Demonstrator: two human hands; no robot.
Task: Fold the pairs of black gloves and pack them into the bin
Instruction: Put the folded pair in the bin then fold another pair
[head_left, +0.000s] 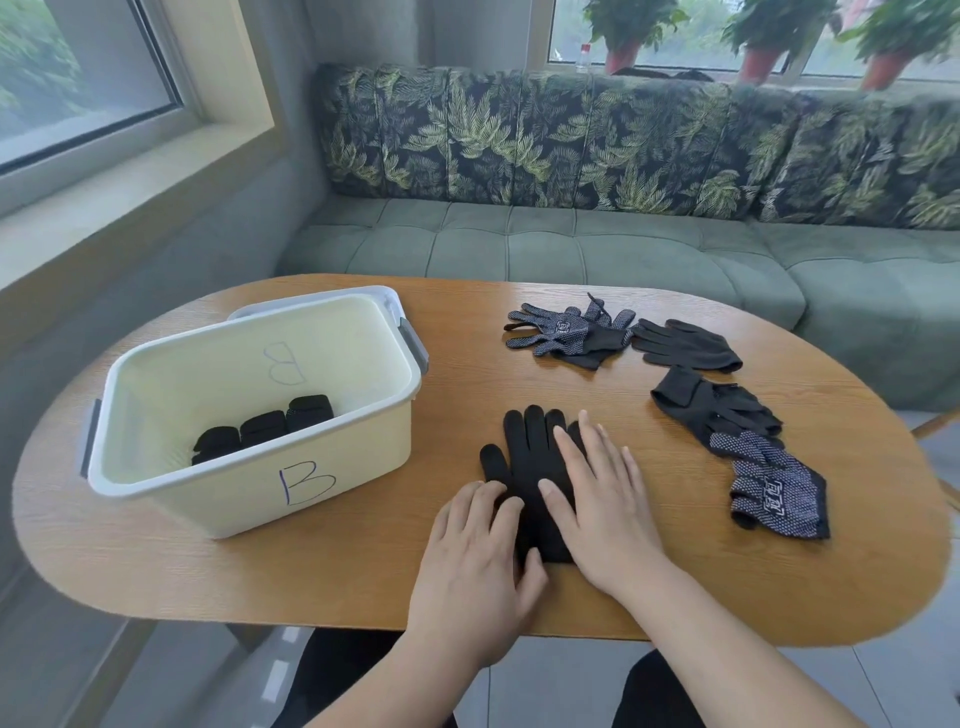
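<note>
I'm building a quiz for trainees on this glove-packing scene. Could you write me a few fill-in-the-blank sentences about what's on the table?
The bin is marked with the letter ____.
Inside it lie ____ folded glove bundles.
The plain glove under the left hand and right hand points ____ from the person.
The unfolded gloves lie on the person's ____ side of the bin.
Missing words: B; three; away; right.
</note>
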